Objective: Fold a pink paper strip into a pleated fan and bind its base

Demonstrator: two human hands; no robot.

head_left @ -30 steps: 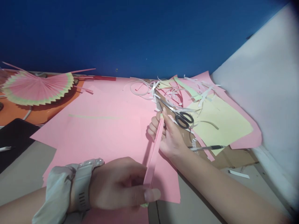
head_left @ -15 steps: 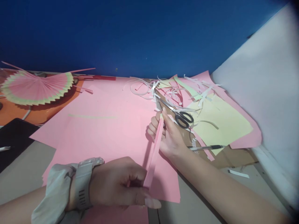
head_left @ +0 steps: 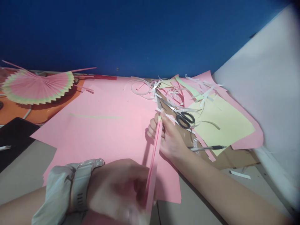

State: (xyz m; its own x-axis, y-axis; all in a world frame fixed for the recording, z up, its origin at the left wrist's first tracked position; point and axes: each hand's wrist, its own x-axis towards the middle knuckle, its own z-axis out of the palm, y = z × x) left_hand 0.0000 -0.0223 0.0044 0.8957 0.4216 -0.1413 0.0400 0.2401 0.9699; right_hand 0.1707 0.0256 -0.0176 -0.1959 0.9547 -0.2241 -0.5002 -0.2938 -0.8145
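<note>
A narrow pleated paper strip [head_left: 155, 159], pink with yellow-green at its far end, stands out between my two hands. My right hand [head_left: 167, 134] is closed on that far end, thumb over the folds. Lower down, my left hand [head_left: 119, 187] wraps round the near end; its thumb is smeared by motion and the strip's lower tip is hard to see. A pale watch [head_left: 81, 187] and a grey scrunchie [head_left: 55, 193] circle my left wrist. Large pink paper sheets [head_left: 105, 140] lie beneath. Just beyond my right hand rest black-handled scissors [head_left: 185, 120].
An opened pink and yellow-green paper fan [head_left: 38, 87] lies at the far left on an orange surface. White paper scraps [head_left: 206, 93], a yellow sheet [head_left: 225, 122] and a pen [head_left: 208, 148] are at right. A dark flat object [head_left: 17, 140] lies left. A blue wall [head_left: 140, 37] stands behind.
My left hand has slid slightly down the strip, its thumb dropping away from the strip's front. The strip's far end has shifted a little left with my right hand, which keeps its hold.
</note>
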